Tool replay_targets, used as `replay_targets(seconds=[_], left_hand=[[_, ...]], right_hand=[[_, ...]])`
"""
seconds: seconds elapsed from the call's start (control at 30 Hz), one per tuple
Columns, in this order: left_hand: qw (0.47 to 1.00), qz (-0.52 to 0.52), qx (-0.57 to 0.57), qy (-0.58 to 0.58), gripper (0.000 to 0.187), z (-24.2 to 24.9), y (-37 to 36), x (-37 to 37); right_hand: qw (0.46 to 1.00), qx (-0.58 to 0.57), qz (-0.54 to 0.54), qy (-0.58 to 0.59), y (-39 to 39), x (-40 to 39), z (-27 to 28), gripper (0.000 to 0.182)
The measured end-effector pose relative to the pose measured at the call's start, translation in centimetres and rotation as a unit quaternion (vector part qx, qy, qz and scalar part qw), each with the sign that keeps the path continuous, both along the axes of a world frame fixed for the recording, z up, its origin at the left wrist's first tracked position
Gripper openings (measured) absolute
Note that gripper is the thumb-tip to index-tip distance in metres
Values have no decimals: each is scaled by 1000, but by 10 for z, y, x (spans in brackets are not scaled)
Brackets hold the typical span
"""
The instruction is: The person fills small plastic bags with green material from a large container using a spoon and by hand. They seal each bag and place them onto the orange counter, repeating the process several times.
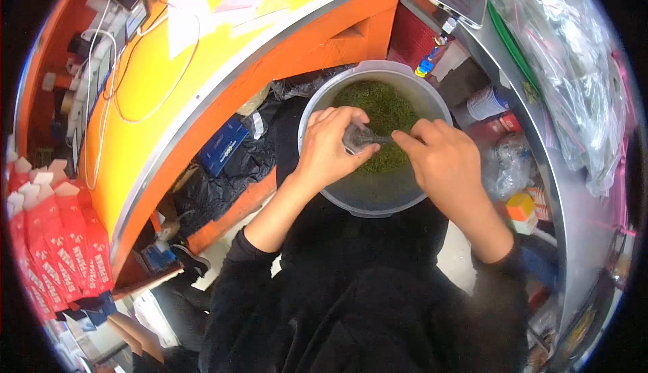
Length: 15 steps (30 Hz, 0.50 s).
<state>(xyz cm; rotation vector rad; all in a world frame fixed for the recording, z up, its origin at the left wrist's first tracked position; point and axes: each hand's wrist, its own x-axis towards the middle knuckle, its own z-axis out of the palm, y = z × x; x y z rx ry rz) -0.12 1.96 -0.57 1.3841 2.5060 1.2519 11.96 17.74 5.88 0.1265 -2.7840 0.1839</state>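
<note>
A round translucent tub point(324, 194) stands between my knees, with green, finely chopped leafy material point(386, 164) in it. Above the tub, my left hand point(329, 142) is closed around a small greyish see-through bag point(359, 137), thumb on its near side and fingers curled over the far side. From the bag a narrow dark end runs toward the right. My right hand point(442, 157) pinches that end between thumb and forefinger, its other fingers folded in. I cannot tell whether the narrow end is twisted plastic or a separate thin handle.
A yellow-topped orange desk point(155, 90) curves around the left, with papers and white cables on it. Red packets point(61, 251) stand at far left. On the grey counter point(580, 238) lie clear plastic bags point(560, 56). Beneath the desk are black plastic and a blue box point(223, 147). Another person's arm point(138, 336) shows lower left.
</note>
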Motion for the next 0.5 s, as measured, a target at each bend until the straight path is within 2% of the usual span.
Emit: replay_targets(seconds=[0.13,0.23,0.33,0.37,0.47,0.5], left_hand=[[998,37,42,18,45,-10,2,1],[997,31,62,-27,51,-15,1,3],[962,40,184,-196,58,-20,1,2],[955,35,198,-217,60,-18,-4,2],[916,7,341,-212,59,-6,-6,14],[920,32,309,-240,58,-12,-5,12]], right_hand=[[1000,-24,-16,-2,2,7,7,20],[998,-56,-31,4,9,13,13,19],[992,-102,-70,11,19,22,28,17],[989,-118,-87,13,23,25,31,16],[988,-108,-104,-35,27,29,24,20],[990,-111,-81,-27,23,28,18,23]])
